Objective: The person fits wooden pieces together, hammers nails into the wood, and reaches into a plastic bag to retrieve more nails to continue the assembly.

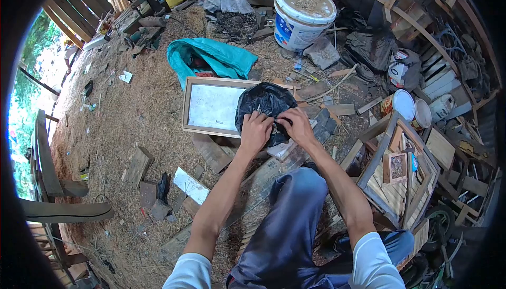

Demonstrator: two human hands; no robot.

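Note:
A black plastic bag (265, 98) lies bunched over the right part of a shallow wooden frame (186, 104) with a white panel inside. My left hand (256, 129) is closed on the bag's near edge, fingers bent. Close beside it, my right hand (296, 125) pinches the bag's edge from the right. The fingertips of both hands nearly meet, and what lies inside the bag is hidden. Just beyond the frame a teal sack (224, 60) lies with its mouth open, something dark and red inside.
A white bucket (303, 17) holding sawdust stands beyond the bag. At the right are a wooden lattice frame (369, 175) with tools on it and paint cans (403, 104). Wood offcuts (138, 167) lie on the sawdust-covered ground at the left. My knee is just below the hands.

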